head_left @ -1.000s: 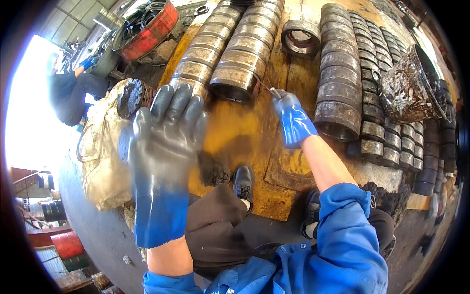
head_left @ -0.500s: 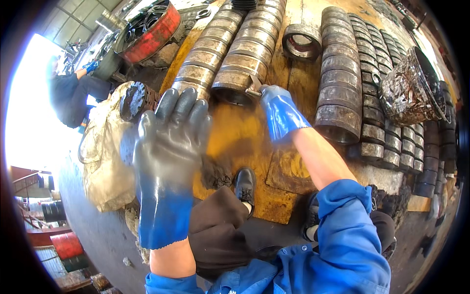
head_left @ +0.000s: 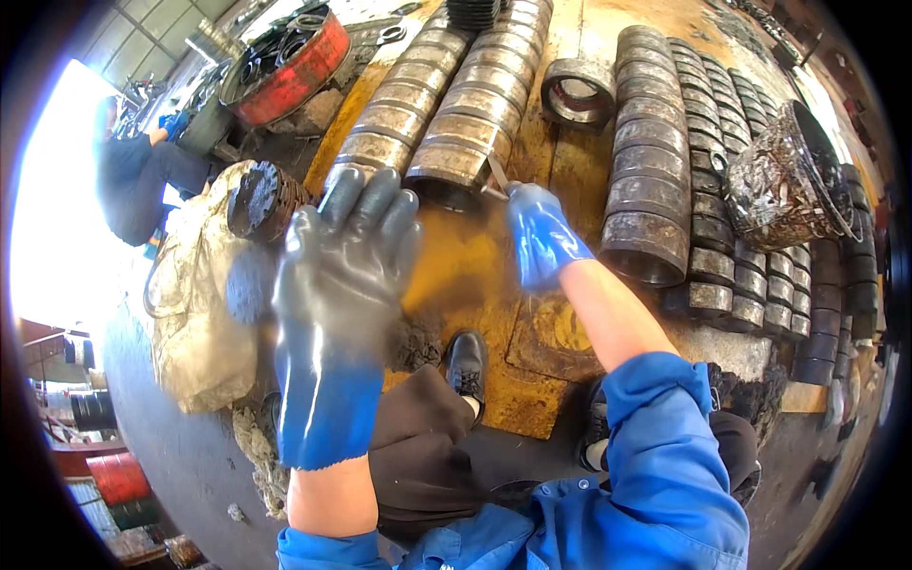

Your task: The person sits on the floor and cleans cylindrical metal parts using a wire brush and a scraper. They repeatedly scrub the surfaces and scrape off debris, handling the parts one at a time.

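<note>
In a blue glove, my right hand is closed around a small tool with a flat, narrow metal blade, perhaps a scraper; its handle is mostly hidden. The blade points up beside the near end of a row of metal rings lying end to end. My left hand, in a glove dark over the fingers and blue at the cuff, is raised with fingers stretched out and nothing in it. It covers the near end of a second ring row, and I cannot tell whether it touches it.
A loose ring and more ring rows lie on the yellowish bench. A dirty bucket leans on stacked rings at right. Left are a red drum, a pale sack and a seated person.
My left hand has shifted slightly right. The blade in my right hand now tilts more upright and stands clearer of the ring row. The view has moved a little.
</note>
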`<state>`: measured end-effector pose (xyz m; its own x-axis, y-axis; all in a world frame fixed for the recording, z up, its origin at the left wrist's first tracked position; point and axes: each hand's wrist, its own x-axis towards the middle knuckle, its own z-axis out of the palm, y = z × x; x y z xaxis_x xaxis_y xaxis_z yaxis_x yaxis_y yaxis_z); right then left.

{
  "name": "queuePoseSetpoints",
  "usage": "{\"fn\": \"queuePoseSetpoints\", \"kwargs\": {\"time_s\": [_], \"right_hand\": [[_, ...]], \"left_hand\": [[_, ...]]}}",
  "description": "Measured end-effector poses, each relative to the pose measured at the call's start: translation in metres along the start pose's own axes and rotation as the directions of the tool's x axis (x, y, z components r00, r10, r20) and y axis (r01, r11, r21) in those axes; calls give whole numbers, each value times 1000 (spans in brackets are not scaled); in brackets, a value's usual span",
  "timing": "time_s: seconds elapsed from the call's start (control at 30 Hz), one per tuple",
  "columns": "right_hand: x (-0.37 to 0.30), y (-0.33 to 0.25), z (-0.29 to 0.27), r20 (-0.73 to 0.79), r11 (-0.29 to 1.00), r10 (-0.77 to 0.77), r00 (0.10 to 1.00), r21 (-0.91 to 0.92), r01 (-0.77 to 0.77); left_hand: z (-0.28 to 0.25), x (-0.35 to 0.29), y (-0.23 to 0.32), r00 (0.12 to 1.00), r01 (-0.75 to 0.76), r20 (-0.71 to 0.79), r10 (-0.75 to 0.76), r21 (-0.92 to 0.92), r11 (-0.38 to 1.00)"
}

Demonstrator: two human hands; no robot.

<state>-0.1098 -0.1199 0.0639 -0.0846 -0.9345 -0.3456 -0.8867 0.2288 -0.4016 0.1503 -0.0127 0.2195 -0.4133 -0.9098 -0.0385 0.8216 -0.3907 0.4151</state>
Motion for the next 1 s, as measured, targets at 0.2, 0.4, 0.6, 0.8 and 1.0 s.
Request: {"fn": "queuePoseSetpoints", "kwargs": {"time_s": [0.2,0.4,0.6,0.8,1.0], "right_hand": [[15,79,-34,-191,982,-55,980,168,88],[-129,205,-147,-137,974,153,979,187,-127],[-302,305,-130,-61,756,377,924,596,-269],[-504,417,91,116,-88,741,662,993,-76],[-580,422,204,527,-604,716,458,797,27]], "left_hand": [[-17,7,8,993,16,119,-9,-60,998],[16,42,-35,913,-47,-379,150,267,963],[-39,43,35,995,43,-95,-24,201,979],[-72,55,21,973,84,-231,-14,297,951],[-70,41,12,971,58,-234,49,431,901]]}}
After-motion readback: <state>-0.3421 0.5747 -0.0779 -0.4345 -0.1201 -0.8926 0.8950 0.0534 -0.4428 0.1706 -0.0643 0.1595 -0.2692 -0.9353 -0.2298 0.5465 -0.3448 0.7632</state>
